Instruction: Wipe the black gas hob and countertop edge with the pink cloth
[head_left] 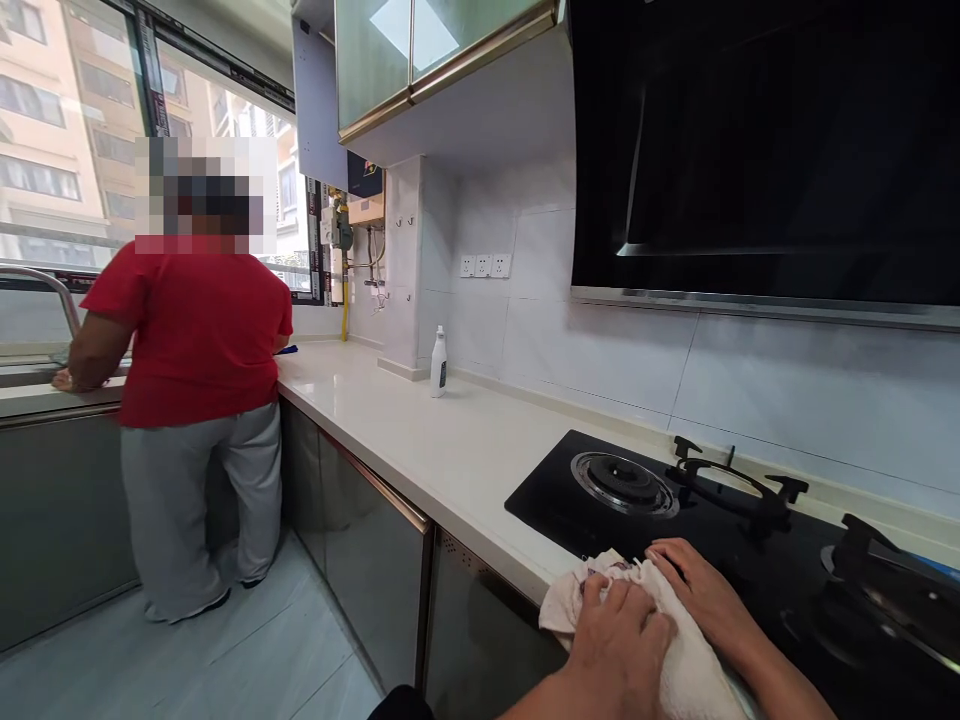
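A cream-white cloth (699, 668) lies bunched at the front edge of the black gas stove (541, 497), partly over the counter edge. My left hand (619, 635) is on top of the cloth, its fingers bent and closed on it. Just to the right, my right hand (701, 592) grips the cloth's far side, with its fingertips partly hidden in the folds. The left round burner (624, 482) sits bare beyond my hands. Behind them, a black pan support (739, 480) rests tilted on the stove near the wall.
A white bottle (438, 365) stands on the pale counter (375, 410) near the wall corner. A person in a red shirt (202, 330) stands at the left counter by the window. A black range hood (765, 150) hangs above the stove. Another black pan support (892, 570) is at right.
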